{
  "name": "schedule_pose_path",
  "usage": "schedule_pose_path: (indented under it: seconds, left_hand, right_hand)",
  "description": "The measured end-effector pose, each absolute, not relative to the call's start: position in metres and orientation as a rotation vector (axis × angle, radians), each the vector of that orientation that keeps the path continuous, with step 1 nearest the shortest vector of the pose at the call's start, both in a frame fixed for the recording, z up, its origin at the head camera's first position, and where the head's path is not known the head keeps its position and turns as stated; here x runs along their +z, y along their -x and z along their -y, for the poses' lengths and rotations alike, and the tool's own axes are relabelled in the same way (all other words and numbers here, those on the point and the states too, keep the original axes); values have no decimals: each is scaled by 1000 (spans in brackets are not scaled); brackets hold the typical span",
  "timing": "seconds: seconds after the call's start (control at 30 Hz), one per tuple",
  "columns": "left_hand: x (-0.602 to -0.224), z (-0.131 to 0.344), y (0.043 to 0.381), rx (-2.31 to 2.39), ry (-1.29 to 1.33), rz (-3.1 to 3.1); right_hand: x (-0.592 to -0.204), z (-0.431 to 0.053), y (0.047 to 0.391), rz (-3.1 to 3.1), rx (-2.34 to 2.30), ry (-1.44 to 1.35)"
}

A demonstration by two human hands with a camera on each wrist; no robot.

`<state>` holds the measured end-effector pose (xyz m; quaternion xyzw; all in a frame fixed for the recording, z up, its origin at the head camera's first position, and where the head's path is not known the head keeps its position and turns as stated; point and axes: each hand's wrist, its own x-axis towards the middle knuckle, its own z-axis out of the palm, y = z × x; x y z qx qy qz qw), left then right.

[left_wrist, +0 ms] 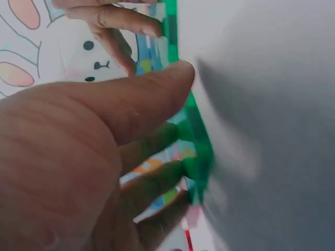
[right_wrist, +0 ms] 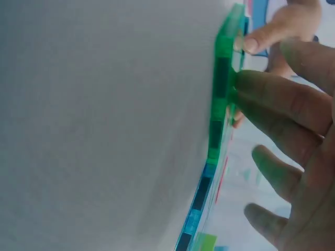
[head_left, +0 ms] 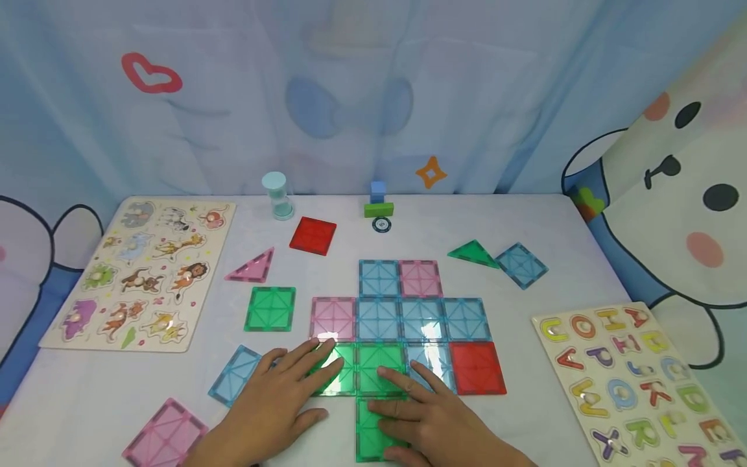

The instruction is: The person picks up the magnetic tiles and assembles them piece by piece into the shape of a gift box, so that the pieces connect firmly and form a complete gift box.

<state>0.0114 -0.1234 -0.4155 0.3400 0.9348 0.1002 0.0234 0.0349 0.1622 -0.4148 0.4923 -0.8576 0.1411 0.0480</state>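
Square translucent magnetic tiles lie edge to edge in a flat pattern before me. My left hand [head_left: 283, 395] has its fingers spread, fingertips on the left green tile [head_left: 345, 383]; its thumb lies apart from the tiles in the head view. My right hand [head_left: 434, 418] reaches in with extended fingers over the lowest green tile [head_left: 366, 431] and the middle green tile [head_left: 379, 360]. In the right wrist view, fingertips meet the green tile edge [right_wrist: 222, 78]. Around them are the blue tile [head_left: 428, 357], red tile [head_left: 481, 370] and pink tile [head_left: 332, 318].
Loose around the pattern are a green square [head_left: 270, 309], pink square [head_left: 166, 434], red square [head_left: 313, 235], blue square [head_left: 521, 266] and triangles. An animal puzzle board [head_left: 201, 259] lies left, a letter board [head_left: 563, 370] right. An hourglass [head_left: 275, 188] and small blocks [head_left: 378, 209] stand behind.
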Motion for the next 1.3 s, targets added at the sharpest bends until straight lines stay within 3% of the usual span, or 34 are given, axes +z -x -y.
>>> schedule_pose_path:
  seconds: [0.17,0.37,0.5,0.67,0.77,1.0,1.17,1.3]
  left_hand:
    - [-416,133,-13,234,-813,-3063]
    - [-408,148,-29,143,-168,-3163]
    - [-408,151,-36,123,-76,-3154]
    - [-391,148,-35,167,-90,-3228]
    - [-379,135,-36,235,-262,-3283]
    - [-397,48,-49,445,-1241,-2992]
    - [-408,-4,-48,329,-1606,-2845]
    - [-412,-26,-39,241,-1732,-2829]
  right_hand:
    - [-408,-177,-30,2790,559,-1276]
    - [-405,-224,-17,2957,617,-509]
    - [-410,-248,-12,2972,585,-112]
    - [-416,-255,-10,2982,640,73]
    - [-419,-252,-8,2966,733,71]
    - [-423,-248,-5,2943,786,94]
    - [-424,-250,-5,2934,787,68]
    - [-426,-252,-5,2928,801,50]
